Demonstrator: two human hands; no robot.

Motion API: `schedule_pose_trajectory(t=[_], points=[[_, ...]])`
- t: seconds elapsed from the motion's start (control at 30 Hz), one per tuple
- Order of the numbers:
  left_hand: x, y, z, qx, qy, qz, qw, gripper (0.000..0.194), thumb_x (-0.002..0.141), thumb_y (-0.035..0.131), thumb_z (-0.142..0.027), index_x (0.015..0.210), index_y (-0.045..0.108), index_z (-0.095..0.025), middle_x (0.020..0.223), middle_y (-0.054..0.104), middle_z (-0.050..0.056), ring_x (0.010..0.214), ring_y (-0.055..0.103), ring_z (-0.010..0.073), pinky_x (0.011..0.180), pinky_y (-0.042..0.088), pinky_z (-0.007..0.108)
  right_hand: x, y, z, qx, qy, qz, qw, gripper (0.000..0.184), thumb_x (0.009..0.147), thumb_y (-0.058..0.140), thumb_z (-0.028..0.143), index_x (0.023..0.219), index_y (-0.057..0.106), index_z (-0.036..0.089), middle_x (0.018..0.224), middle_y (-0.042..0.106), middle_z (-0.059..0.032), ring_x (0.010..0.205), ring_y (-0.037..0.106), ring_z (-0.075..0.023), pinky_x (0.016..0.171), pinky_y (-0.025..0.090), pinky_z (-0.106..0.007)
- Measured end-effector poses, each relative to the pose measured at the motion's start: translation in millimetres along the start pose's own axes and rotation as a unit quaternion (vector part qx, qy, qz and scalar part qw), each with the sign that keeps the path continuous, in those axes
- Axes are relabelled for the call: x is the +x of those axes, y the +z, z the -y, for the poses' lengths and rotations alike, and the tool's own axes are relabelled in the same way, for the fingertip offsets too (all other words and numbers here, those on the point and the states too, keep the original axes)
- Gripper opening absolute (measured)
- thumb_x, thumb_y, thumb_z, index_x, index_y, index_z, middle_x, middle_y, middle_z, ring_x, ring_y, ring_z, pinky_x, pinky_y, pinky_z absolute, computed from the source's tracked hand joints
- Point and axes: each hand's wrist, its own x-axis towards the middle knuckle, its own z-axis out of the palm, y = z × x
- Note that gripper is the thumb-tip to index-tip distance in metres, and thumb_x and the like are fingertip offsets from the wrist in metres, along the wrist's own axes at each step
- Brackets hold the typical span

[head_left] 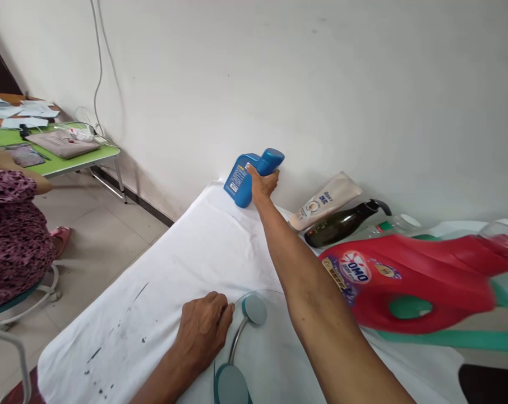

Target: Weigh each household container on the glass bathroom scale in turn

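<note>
My right hand [265, 182] reaches out to the far end of the white cloth [186, 241] and is closed around a blue plastic bottle [241, 185] with a blue cap. The bottle tilts close to the wall, its printed back label partly showing. My left hand [206, 322] rests on the cloth with its fingers curled under. Against its thumb side lies the edge of a clear lid-like piece [271, 348]. A curved metal bar handle [238, 339] with round teal ends sits on that piece. What the left fingers hold, if anything, is hidden.
Along the wall lie a beige tube [327, 201], a dark pump bottle [340, 224] and a clear bottle [399, 223]. A red OMO detergent jug [439, 275] lies beside my right forearm. At left, a person [16, 224] sits by a green table [60, 164].
</note>
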Motion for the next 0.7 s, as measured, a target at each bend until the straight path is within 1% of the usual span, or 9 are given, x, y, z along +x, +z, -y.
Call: schedule_pose_trajectory(t=[0.1,0.2,0.27,0.33,0.4,0.47,0.53,0.6,0.7], points=[[0.2,-2.9,-0.3,0.006,-0.004,0.006,1.0,0.034,0.109,0.04,-0.032,0.079,0.055,-0.022,0.081,0.067,0.002,0.072,0.065,0.0176,0.065,0.031,0.032,0.0,-4.2,-7.0,-0.025,0.003,0.017,1.0,0.063,0.068,0.088,0.051,0.112,0.053,0.022,0.115,0.07,-0.0125,0.114,0.067,-0.0315,0.105,0.051,-0.048],[0.7,-5.1,-0.1,0.016,-0.002,0.012,1.0,0.036,0.109,0.038,-0.033,0.078,0.053,-0.022,0.08,0.066,0.002,0.071,0.064,0.0179,0.065,0.031,0.031,-7.4,-17.6,-11.9,-0.045,-0.018,0.045,0.998,0.064,0.067,0.088,0.057,0.11,0.054,0.022,0.115,0.071,-0.0119,0.11,0.067,-0.0297,0.101,0.053,-0.046],[0.7,-5.6,0.4,0.025,-0.002,0.012,1.0,0.037,0.109,0.037,-0.034,0.077,0.052,-0.022,0.079,0.065,0.002,0.071,0.064,0.0185,0.065,0.03,0.031,-16.2,-34.7,-13.6,-0.06,-0.044,0.055,0.996,0.065,0.067,0.087,0.058,0.112,0.055,0.022,0.119,0.07,-0.0124,0.112,0.066,-0.0288,0.102,0.052,-0.045],[0.4,-5.4,1.1,0.032,-0.004,0.01,0.999,0.037,0.109,0.037,-0.035,0.077,0.05,-0.022,0.079,0.065,0.002,0.072,0.064,0.0192,0.065,0.029,0.031,-26.6,-59.3,-13.8,-0.08,-0.074,0.047,0.993,0.067,0.069,0.086,0.055,0.117,0.055,0.021,0.126,0.068,-0.0144,0.119,0.063,-0.0293,0.107,0.049,-0.047],[0.0,-4.7,1.5,0.037,-0.004,0.008,0.999,0.037,0.109,0.036,-0.036,0.076,0.049,-0.022,0.08,0.064,0.002,0.073,0.064,0.0198,0.065,0.029,0.03,-35.3,-89.2,-12.6,-0.1,-0.102,0.019,0.99,0.068,0.073,0.083,0.05,0.125,0.052,0.019,0.137,0.061,-0.0184,0.131,0.055,-0.0315,0.116,0.042,-0.051],[-0.3,-4.1,1.4,0.04,-0.002,0.005,0.999,0.038,0.108,0.035,-0.037,0.076,0.048,-0.022,0.08,0.064,0.002,0.073,0.064,0.0203,0.065,0.028,0.03,-38.6,-119.3,-9.7,-0.129,-0.128,-0.035,0.983,0.072,0.077,0.08,0.046,0.134,0.047,0.017,0.149,0.05,-0.0221,0.144,0.043,-0.0334,0.124,0.031,-0.055],[-0.6,-4.1,0.9,0.042,0.0,0.002,0.999,0.038,0.108,0.034,-0.038,0.076,0.047,-0.022,0.078,0.063,0.002,0.072,0.063,0.0204,0.065,0.028,0.03,-34.5,-143.7,-5.4,-0.163,-0.14,-0.096,0.972,0.08,0.079,0.079,0.043,0.143,0.04,0.015,0.157,0.04,-0.0249,0.152,0.032,-0.0346,0.128,0.023,-0.057],[-1.0,-4.5,0.4,0.039,0.001,-0.002,0.999,0.038,0.108,0.033,-0.039,0.075,0.045,-0.022,0.076,0.062,0.002,0.07,0.062,0.0199,0.064,0.028,0.03,-23.8,-159.0,-0.2,-0.197,-0.125,-0.142,0.962,0.084,0.081,0.078,0.041,0.148,0.034,0.015,0.159,0.035,-0.0257,0.153,0.03,-0.0349,0.129,0.022,-0.057],[-1.7,-5.2,0.1,0.03,0.003,-0.007,1.0,0.04,0.107,0.031,-0.04,0.074,0.043,-0.023,0.074,0.06,0.002,0.066,0.058,0.0187,0.063,0.028,0.03,-3.1,-166.2,6.5,-0.218,-0.077,-0.168,0.958,0.083,0.085,0.073,0.035,0.151,0.028,0.013,0.158,0.036,-0.0259,0.151,0.033,-0.0345,0.128,0.025,-0.055]])
